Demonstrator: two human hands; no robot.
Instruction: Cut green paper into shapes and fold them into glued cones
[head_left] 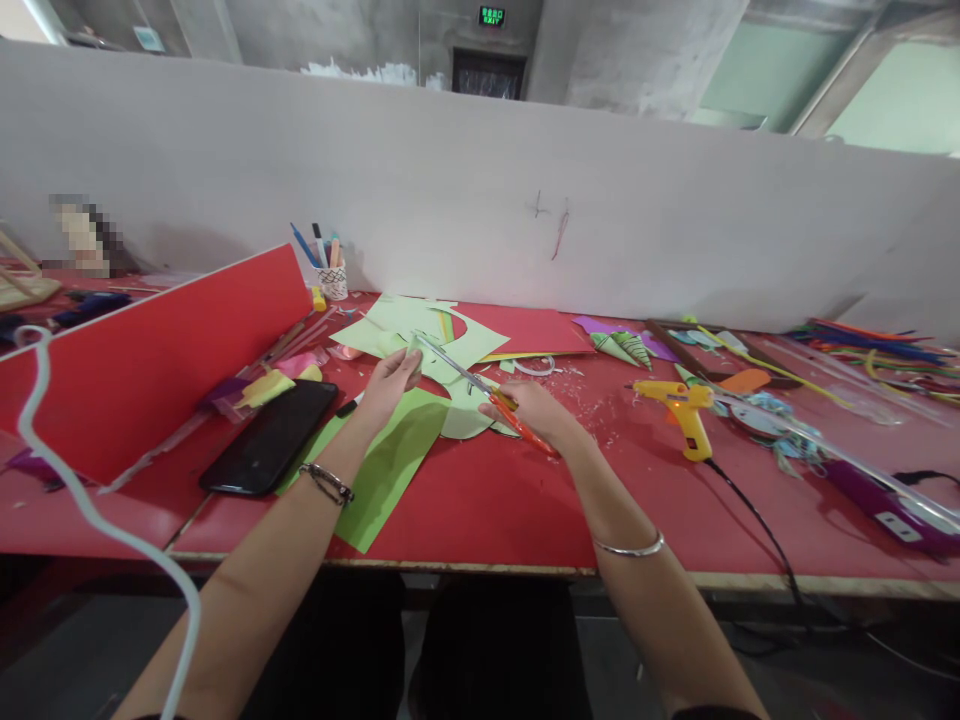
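Observation:
My right hand is closed round the orange handles of a pair of scissors. Their metal blades point away to the upper left, with the tips beside my left hand. My left fingers pinch a small piece of pale green paper at the blade tips. Under and beyond the hands lie cut sheets of pale green paper, one with a curved edge. A brighter green sheet lies partly beneath my left forearm.
On the left are a black phone, a red upright board and a pen cup. A yellow glue gun with its cord lies right, near a clear rod. A white cable crosses the left foreground.

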